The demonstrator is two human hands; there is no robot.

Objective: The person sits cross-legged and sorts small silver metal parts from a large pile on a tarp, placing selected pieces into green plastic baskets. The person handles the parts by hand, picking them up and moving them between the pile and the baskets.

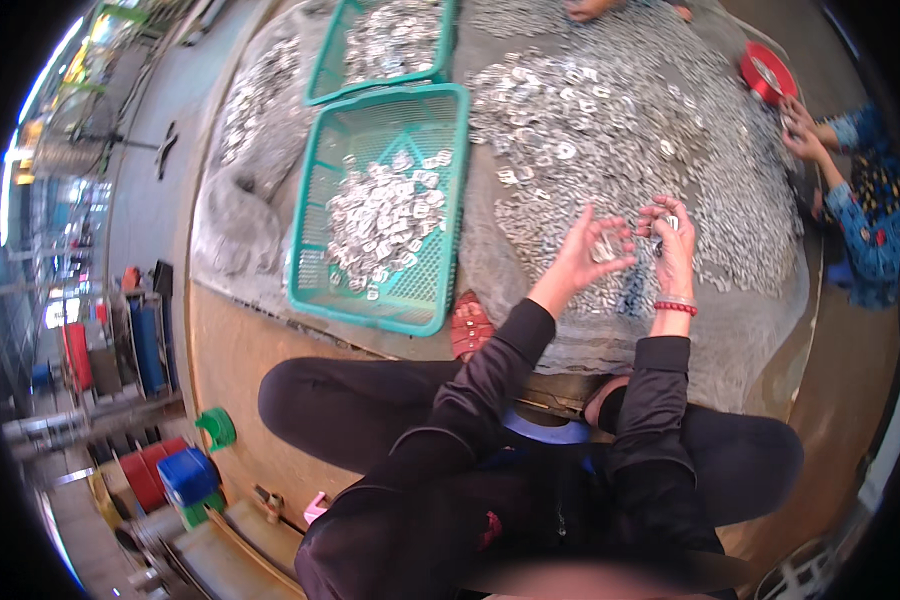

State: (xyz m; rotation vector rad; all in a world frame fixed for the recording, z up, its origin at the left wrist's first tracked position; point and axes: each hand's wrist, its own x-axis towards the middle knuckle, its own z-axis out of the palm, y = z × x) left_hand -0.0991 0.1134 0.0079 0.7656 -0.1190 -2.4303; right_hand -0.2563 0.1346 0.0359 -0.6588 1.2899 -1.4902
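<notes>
Brown floor [240, 360] lay under a grey sheet [230, 215]. Red and blue crates [165, 475] stood at lower left. Daylight fell across grey pavement [155, 190] on the left.

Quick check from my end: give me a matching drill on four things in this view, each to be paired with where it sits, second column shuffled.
Things:
1. near green basket
2. red sandal
3. red roll
4. red bead bracelet

Places:
A. on the right hand's wrist
B. far right of the metal pieces, by another person's hands
C. left of the left hand, partly filled with metal pieces
D. at the sheet's near edge, just left of the left forearm

Pairs: 1-C, 2-D, 3-B, 4-A
</notes>
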